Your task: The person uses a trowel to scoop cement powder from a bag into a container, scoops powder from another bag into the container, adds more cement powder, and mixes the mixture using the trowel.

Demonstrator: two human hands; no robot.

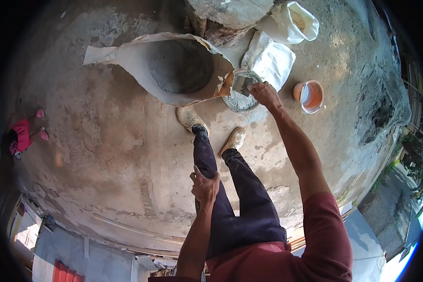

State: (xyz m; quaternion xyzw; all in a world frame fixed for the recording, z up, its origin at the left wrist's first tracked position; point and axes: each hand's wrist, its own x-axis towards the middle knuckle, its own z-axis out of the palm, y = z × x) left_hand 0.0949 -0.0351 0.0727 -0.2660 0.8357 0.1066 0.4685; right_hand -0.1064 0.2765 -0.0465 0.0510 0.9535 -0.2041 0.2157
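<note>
My right hand [266, 95] is closed round the handle of a trowel [242, 85], whose flat blade lies over a round, cement-stained basin [239, 105]. Left of the basin, an open paper sack [131, 61] surrounds a dark grey mass [181, 66]; its torn brown edge reaches the basin. My left hand [205, 186] rests on my leg near the knee, its fingers curled against the dark trousers; whether it grips the cloth is hard to tell. White sacking [270, 61] lies just beyond the basin.
An orange bucket [313, 97] stands right of the basin. An open white sack [293, 22] and a large rock-like block [230, 13] are at the top. Another person [22, 135] in pink is at the far left. Long boards [136, 229] lie along the lower edge.
</note>
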